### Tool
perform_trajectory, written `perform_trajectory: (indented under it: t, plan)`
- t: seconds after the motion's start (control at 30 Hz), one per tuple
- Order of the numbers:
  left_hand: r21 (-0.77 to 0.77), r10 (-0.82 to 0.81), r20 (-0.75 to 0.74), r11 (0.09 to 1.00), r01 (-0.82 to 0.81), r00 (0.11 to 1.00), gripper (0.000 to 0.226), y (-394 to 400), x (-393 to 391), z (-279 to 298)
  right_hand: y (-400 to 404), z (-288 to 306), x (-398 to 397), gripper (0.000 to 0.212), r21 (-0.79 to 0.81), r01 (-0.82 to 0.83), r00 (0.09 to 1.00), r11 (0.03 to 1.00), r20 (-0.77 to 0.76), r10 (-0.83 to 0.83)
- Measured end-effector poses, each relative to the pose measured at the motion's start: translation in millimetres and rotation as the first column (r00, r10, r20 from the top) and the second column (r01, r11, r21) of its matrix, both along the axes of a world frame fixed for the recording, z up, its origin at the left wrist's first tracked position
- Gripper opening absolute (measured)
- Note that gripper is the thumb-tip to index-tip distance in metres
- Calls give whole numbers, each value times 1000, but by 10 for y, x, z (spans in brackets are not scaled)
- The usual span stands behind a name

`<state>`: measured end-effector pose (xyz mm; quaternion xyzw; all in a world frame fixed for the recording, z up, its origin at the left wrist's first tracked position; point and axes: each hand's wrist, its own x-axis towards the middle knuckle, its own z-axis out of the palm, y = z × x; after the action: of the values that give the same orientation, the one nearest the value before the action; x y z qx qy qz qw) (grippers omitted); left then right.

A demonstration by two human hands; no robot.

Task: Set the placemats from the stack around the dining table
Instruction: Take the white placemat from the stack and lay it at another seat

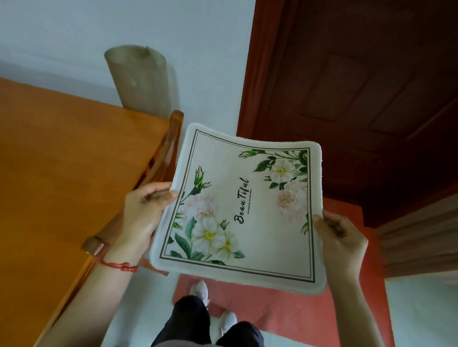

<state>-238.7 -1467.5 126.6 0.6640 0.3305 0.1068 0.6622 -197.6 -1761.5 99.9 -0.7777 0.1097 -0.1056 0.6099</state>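
Person stands beside the worktop point(53, 180), carrying one placemat point(242, 207) in the air, clear of any surface. Left hand point(143, 209) pinches the mat's left edge, thumb on top and fingers under; right hand point(339, 242) grips the right edge the same way. Hands well apart, mat stretched between them and sagging a little, far edge curling up. Printed side up: floral corners, dark border line, script lettering running sideways to the viewer.

The mat hangs over the floor and a red rug point(282, 312), to the right of the worktop and not touching it. A wooden chair point(169, 145) sits tucked at the worktop's edge, between worktop and mat. A rolled sheet point(143, 79) leans on the wall behind. Dark door point(368, 87) on the right. The stack is not in view, and no laid mats show on the visible part of the worktop.

Step, as a judgement: transport phase, mat picked and being walked to a seat position. Progress can't be judged from here.

Next move likely needs: swing left over the worktop, clear the chair back, lower flat near the edge in front of a seat, square it to the edge, release both hands together so it doesn't fold
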Motion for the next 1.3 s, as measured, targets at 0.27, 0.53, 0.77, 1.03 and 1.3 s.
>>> perform_trajectory:
  t: [0.27, 0.53, 0.77, 1.03, 1.3]
  plan:
    - [-39, 51, 29, 998, -50, 998, 21, 412, 622, 66, 460, 119, 725, 23, 39, -26, 1000, 999, 13, 25]
    - [-29, 83, 54, 996, -82, 995, 19, 936, 1047, 122, 995, 222, 1358, 16, 72, -89, 996, 993, 2, 89]
    - [-36, 186, 52, 982, -184, 981, 15, 1239, 1200, 112, 1390, 222, 1828, 13, 45, -186, 982, 982, -36, 187]
    - [-26, 371, 43, 929, -370, 928, 9, 1469, 1281, 61, 1939, 164, 2541, 8, 67, -375, 923, 925, -72, 379]
    - [-21, 649, 10, 761, -649, 761, 6, 1503, 1306, 35, 2559, 163, 3203, 17, 116, -609, 782, 784, -75, 619]
